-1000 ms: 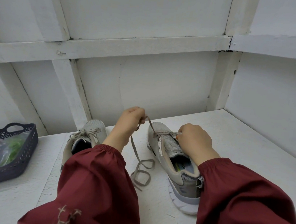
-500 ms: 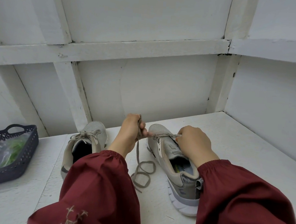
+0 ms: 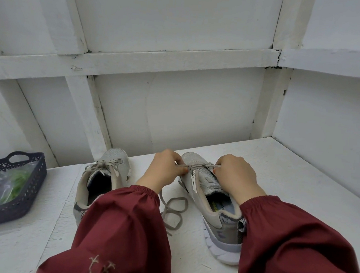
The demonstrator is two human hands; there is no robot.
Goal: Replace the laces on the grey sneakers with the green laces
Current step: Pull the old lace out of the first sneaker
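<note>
trainee: since a second ago the left hand (image 3: 164, 169) has dropped from its raised pull back to the eyelets. what is the status?

lead: reading left to right.
- green laces (image 3: 17, 181): in a clear bag inside the basket (image 3: 35, 190), far left on the table (image 3: 289, 176), well apart from the work.
- left sneaker (image 3: 106, 173): laced and tied, untouched.
- left hand: thumb and forefinger pinch the grey lace (image 3: 201, 165) at the left eyelet row of the right sneaker (image 3: 214, 205). the freed length lies looped on the table between the two shoes.
- right hand (image 3: 236, 176): fingers curled, pinching the same lace at the right eyelet row.

trainee: how should the pull be made?

lead: by my judgement, only the rows nearest the toe remain threaded. steady the shoe with the right hand and feed slack leftward. draw the lace out in line with the eyelet, in short strokes. do not yank, as the tip could catch.

trainee: any obstructions?

lead: the loose loops could snag under a sole or a sleeve (image 3: 126, 218), so lay them aside. reaching the basket means crossing over the left sneaker. both sleeves hide the near table.
</note>
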